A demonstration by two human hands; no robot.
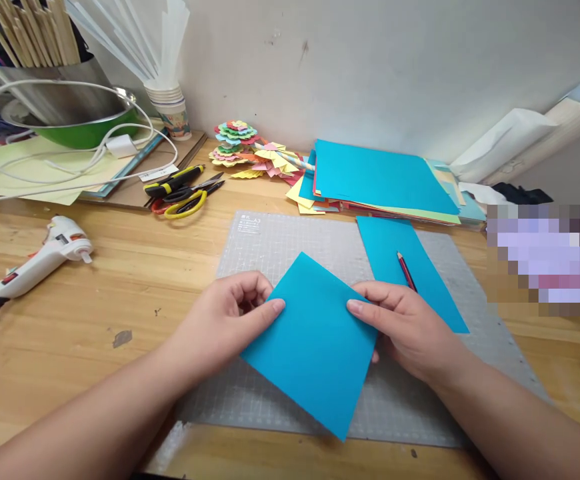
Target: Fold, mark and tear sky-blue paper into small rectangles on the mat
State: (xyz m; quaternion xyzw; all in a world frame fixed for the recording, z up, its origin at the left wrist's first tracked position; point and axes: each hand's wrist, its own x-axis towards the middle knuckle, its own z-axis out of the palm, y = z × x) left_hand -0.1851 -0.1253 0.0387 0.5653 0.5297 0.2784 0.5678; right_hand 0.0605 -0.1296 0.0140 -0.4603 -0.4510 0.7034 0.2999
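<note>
A square sheet of blue paper (315,353) is held up between my two hands, turned with one corner toward the wall. My left hand (240,310) pinches its left edge, thumb on top and fingers curled behind. On the opposite edge my right hand (395,320) grips it the same way. Below the sheet lies a grey cutting mat (280,233) with a printed grid. A blue paper strip (385,240) rests on the mat behind my right hand, and a dark red pencil (407,272) lies across it.
Stacked coloured paper (385,177) stands at the back right. Scissors (187,203), a yellow-black box cutter (175,180) and folded paper flowers (237,143) lie at the back. A white glue gun (45,260) is at left, near a green bowl (87,133) and a white cable (0,153).
</note>
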